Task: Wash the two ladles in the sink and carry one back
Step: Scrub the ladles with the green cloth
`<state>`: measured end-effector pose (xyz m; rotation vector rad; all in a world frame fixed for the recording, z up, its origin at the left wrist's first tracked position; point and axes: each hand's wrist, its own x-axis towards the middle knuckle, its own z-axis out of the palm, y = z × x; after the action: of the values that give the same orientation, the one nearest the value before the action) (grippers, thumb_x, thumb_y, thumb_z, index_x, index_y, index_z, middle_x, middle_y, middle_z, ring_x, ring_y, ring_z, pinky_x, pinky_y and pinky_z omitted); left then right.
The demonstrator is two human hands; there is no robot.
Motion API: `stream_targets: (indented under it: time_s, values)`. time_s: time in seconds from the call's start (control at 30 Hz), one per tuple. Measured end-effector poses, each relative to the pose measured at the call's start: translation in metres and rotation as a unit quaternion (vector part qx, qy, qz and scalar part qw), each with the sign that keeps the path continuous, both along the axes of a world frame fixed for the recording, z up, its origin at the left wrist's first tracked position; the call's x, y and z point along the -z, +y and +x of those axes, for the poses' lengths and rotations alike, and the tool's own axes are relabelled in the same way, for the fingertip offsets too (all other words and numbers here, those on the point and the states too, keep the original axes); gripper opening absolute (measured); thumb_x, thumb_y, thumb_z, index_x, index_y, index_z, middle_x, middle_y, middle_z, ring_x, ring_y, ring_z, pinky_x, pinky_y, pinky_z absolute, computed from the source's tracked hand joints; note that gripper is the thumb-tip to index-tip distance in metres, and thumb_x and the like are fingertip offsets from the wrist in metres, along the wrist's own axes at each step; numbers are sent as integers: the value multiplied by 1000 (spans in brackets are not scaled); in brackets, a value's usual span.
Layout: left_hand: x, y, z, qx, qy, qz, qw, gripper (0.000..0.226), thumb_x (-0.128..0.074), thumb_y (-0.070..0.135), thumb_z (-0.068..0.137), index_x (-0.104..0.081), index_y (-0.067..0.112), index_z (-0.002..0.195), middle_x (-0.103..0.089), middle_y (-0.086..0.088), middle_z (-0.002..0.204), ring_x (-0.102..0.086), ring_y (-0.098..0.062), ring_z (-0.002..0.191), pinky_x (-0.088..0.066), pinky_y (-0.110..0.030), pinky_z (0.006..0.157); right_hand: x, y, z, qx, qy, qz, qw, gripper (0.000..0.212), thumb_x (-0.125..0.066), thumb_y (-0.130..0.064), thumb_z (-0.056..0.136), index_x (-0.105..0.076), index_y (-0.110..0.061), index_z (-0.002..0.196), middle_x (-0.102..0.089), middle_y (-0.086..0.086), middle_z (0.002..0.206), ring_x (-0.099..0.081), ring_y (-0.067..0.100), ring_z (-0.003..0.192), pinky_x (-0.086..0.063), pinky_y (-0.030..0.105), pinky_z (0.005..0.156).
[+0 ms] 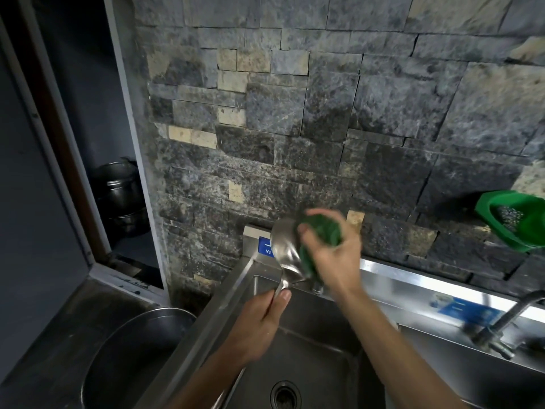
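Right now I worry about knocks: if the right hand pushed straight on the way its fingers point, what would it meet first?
Probably the ladle bowl: the right hand already presses the green scouring pad against it. Beyond lies the stone wall; depth is unclear.

A working kitchen's washing-up corner is showing here: a steel sink (309, 343) is sitting under a rough stone-tiled wall (324, 113), with a tap (507, 323) to its right, a big metal basin (132, 355) to its left, and dark cooking pots (121, 190) standing beyond that basin.
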<state>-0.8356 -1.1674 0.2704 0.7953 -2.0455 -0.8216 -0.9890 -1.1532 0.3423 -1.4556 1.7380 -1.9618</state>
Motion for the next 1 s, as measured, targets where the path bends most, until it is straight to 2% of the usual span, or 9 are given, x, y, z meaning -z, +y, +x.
stream_targets:
  time_s: [0.07, 0.13, 0.2, 0.3, 0.43, 0.57, 0.7, 0.87, 1.0]
  values:
    - [3, -5, -3, 28, -17, 48, 998, 44, -44, 39, 101, -62, 0, 90, -61, -13, 75, -51, -10, 68, -41, -13, 69, 8, 4, 17, -3, 270, 15, 963, 33, -79, -30, 72, -71, -36, 103, -71, -26, 107, -65, 2, 117, -34, 52, 119]
    - [6, -5, -7, 26, -41, 59, 997, 44, -42, 41, 102, -62, 3, 91, -66, -16, 83, -58, -21, 76, -38, -17, 64, -11, -11, 14, 18, 267, 102, 958, 29, -75, -39, 69, -69, -39, 97, -74, -23, 93, -73, 13, 99, -49, 55, 105]
    - [7, -1, -7, 23, -36, 40, 998, 42, -42, 39, 103, -61, 3, 89, -66, -16, 82, -59, -23, 77, -37, -20, 63, -29, -34, -11, 31, 39, 172, 984, 19, -79, -35, 72, -70, -30, 89, -74, -12, 85, -73, 17, 82, -61, 38, 78]
    - [9, -3, 1, 35, -26, 52, 998, 42, -44, 37, 103, -55, 5, 79, -60, -17, 73, -58, -27, 71, -41, -30, 66, -25, -39, -45, -38, -344, 216, 913, 54, -87, -35, 64, -70, -10, 109, -76, 13, 97, -74, 33, 86, -63, 41, 74]
    - [5, -14, -3, -8, 6, 94, 996, 45, -44, 39, 103, -45, 14, 66, -46, 5, 55, -45, -9, 54, -41, -37, 62, 25, -19, 8, -19, -487, -25, 873, 38, -80, -20, 77, -71, -13, 113, -75, 12, 109, -70, 37, 108, -59, 51, 93]
    - [-2, -21, -12, 9, -8, 100, 995, 29, -46, 18, 98, -64, 14, 76, -66, 12, 64, -60, -1, 60, -41, -21, 55, 37, -11, 61, 118, -28, -152, 981, 37, -80, -21, 82, -69, -27, 117, -68, -15, 125, -54, 7, 133, -35, 54, 118]
    - [-3, -17, -11, 11, -18, 93, 995, 27, -41, 21, 90, -59, 6, 76, -65, -5, 68, -61, -24, 66, -48, -44, 63, 20, -28, 47, 206, 295, -59, 931, 38, -77, -32, 74, -72, -30, 112, -71, -10, 119, -57, 16, 131, -29, 62, 116]
    - [-7, 6, 2, 28, -22, 97, 995, 44, -39, 39, 104, -61, 4, 89, -63, -14, 74, -59, -20, 67, -38, -24, 62, -20, -36, 21, 206, 48, 102, 972, 31, -75, -33, 79, -69, -28, 109, -70, -9, 85, -67, 13, 74, -50, 19, 65]
    - [-3, 15, 21, 69, 14, 148, 986, 45, -46, 41, 101, -46, 12, 67, -41, 3, 58, -41, -9, 54, -35, -26, 59, 4, -21, -54, 150, -320, 211, 911, 41, -84, -23, 73, -68, -9, 107, -73, 12, 99, -69, 28, 84, -56, 34, 71]
